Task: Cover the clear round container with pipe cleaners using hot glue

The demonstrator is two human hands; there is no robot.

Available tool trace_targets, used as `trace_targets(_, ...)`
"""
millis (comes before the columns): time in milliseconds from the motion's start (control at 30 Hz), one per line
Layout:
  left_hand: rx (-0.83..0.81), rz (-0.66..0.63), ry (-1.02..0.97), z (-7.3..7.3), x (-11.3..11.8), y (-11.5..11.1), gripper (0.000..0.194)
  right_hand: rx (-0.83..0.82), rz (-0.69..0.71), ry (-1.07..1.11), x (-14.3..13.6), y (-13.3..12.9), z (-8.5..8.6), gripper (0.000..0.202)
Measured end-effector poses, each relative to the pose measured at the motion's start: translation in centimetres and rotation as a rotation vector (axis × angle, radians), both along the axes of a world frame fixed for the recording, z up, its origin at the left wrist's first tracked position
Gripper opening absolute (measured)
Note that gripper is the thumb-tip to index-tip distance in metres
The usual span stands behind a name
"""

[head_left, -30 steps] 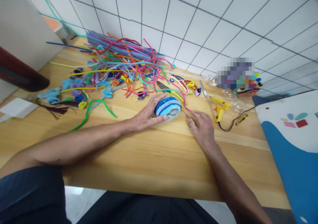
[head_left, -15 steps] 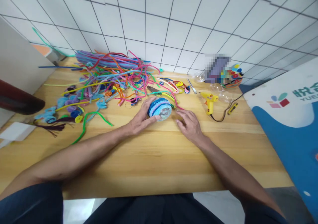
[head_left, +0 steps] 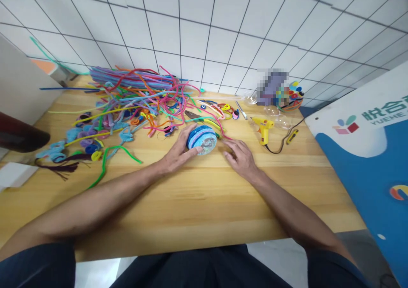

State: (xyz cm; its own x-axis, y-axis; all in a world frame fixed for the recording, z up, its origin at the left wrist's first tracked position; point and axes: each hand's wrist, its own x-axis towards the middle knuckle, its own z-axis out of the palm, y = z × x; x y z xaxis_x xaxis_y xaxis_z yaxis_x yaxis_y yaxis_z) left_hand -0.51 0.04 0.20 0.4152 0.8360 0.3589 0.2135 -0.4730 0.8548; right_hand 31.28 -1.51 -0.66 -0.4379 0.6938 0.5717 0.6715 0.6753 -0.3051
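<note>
A ball wrapped in blue, light blue and lilac pipe cleaners point(head_left: 200, 134) sits at mid-table, a bare see-through patch on its near right side. My left hand point(head_left: 177, 152) grips it from the left, thumb in front and fingers behind, where they are partly hidden. To the right of the ball, a short gap away, my right hand point(head_left: 241, 157) rests by the tabletop with its fingers loosely bent and thumb apart. I see nothing in it. Just behind the ball lie pliers point(head_left: 204, 119) with yellow-green handles.
A tangled heap of pipe cleaners point(head_left: 134, 84) spreads over the back left of the wooden table point(head_left: 191, 207). On the right lie a yellow glue gun point(head_left: 264, 128) with a black cord and a yellow utility knife point(head_left: 292, 137). Clear plastic domes point(head_left: 277, 118) stand by the tiled wall.
The view has shifted slightly, so the whole scene sits a little further left. My left hand still holds the ball, and my right hand stays beside it.
</note>
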Motion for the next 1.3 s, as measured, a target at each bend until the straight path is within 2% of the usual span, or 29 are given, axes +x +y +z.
trace_targets(400, 0.076, -0.012, 0.092, 1.0, 0.3, -1.5, 0.083, -0.015, -0.012, 0.025, 0.2, -1.6, 0.8, 0.044)
trace_targets(667, 0.194, -0.025, 0.086, 0.6, 0.5, -1.2, 0.083, -0.062, -0.048, 0.044, 0.2, -1.7, 0.7, 0.042)
trace_targets(933, 0.035, 0.039, 0.025, 0.0, 0.6, -0.5, 0.084, -0.073, -0.046, 0.012, 0.3, -0.8, 0.4, 0.035)
trace_targets(1200, -0.033, 0.036, -0.039, 0.3, 0.5, -0.5, 0.083, -0.123, -0.027, 0.008, -0.1, -1.1, 0.6, 0.036)
trace_targets(1300, -0.076, 0.042, -0.049, 0.3, 0.5, -0.6, 0.084, -0.094, -0.018, 0.02, -0.4, -1.3, 0.8, 0.037)
